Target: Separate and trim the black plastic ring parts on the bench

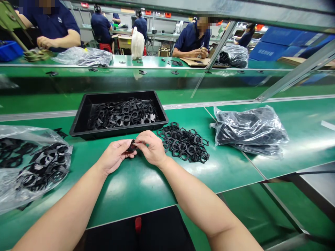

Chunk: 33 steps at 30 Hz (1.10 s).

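Fingers of the left hand and right hand pinch a black part between them, tray at its eleven o'clock, pile at three; a slipping fingertip hold could drop it onto the tabletop.

Two hands, one tray, one loose pile

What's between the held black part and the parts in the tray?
Only the near wall of the tray lies between the black part, held by the left hand and right hand, and the parts inside; nothing else visible.
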### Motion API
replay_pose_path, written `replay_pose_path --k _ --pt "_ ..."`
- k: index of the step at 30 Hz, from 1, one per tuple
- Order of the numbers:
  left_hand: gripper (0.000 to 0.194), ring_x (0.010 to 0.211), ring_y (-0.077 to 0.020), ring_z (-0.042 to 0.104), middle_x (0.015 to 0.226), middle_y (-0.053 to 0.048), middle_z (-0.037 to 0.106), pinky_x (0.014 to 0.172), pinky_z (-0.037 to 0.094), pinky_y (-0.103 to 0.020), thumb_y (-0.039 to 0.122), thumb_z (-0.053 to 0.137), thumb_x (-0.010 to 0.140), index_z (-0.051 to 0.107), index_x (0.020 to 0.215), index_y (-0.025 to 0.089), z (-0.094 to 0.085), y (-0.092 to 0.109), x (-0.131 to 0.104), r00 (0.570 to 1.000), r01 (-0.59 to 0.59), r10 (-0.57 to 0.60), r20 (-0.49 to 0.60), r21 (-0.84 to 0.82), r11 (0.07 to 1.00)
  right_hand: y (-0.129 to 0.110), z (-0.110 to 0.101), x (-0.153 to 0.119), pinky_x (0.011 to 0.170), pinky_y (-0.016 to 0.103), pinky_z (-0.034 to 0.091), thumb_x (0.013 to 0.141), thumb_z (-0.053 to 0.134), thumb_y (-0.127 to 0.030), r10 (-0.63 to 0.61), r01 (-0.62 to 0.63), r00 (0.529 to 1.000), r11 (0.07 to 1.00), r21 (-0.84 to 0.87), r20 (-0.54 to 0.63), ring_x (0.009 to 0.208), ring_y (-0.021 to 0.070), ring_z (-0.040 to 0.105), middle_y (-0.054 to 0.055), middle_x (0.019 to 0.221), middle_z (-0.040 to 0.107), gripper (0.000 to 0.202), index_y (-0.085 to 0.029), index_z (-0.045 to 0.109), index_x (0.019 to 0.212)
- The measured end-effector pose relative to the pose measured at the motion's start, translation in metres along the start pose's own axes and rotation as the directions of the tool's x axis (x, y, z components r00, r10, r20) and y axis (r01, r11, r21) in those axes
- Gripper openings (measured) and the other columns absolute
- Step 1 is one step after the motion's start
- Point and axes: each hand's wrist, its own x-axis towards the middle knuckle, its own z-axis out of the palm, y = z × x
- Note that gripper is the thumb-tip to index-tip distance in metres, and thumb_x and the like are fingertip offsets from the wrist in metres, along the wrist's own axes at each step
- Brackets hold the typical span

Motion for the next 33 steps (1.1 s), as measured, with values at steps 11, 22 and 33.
replay_pose_path --k 11,22,33 --pt "0.029 0.073 -0.0147 0.061 0.082 -0.007 0.069 0.066 0.049 -0.026 0.037 0.07 0.074 0.071 0.089 0.013 0.001 -0.002 0.0 0.998 -0.069 0.068 0.015 0.106 0.992 -0.002 0.007 0.001 0.06 0.024 0.043 0.078 0.061 -0.035 0.373 -0.365 0.927 0.86 0.357 0.051 0.062 0.01 0.05 -0.002 0.07 0.052 0.019 -0.019 0.054 0.086" --pt "0.025 0.094 -0.0167 0.063 0.099 -0.006 0.07 0.089 0.049 -0.034 0.028 0.066 0.079 0.068 0.101 0.019 -0.005 -0.009 0.004 0.992 -0.125 0.128 0.014 -0.14 0.982 -0.005 0.004 0.0 0.068 0.026 0.048 0.08 0.064 -0.028 0.097 -0.093 0.983 0.995 0.03 -0.156 0.071 0.0126 0.057 0.003 0.076 0.063 0.011 -0.019 0.062 0.073" --pt "0.027 0.092 -0.0172 0.063 0.099 -0.006 0.071 0.088 0.048 -0.033 0.031 0.069 0.076 0.07 0.099 0.017 -0.003 -0.01 0.003 0.991 -0.124 0.129 0.03 -0.121 0.985 -0.005 0.001 0.001 0.072 0.027 0.048 0.081 0.06 -0.024 0.01 -0.013 0.989 1.0 -0.019 -0.147 0.075 0.0132 0.057 0.002 0.074 0.062 0.011 -0.019 0.062 0.072"
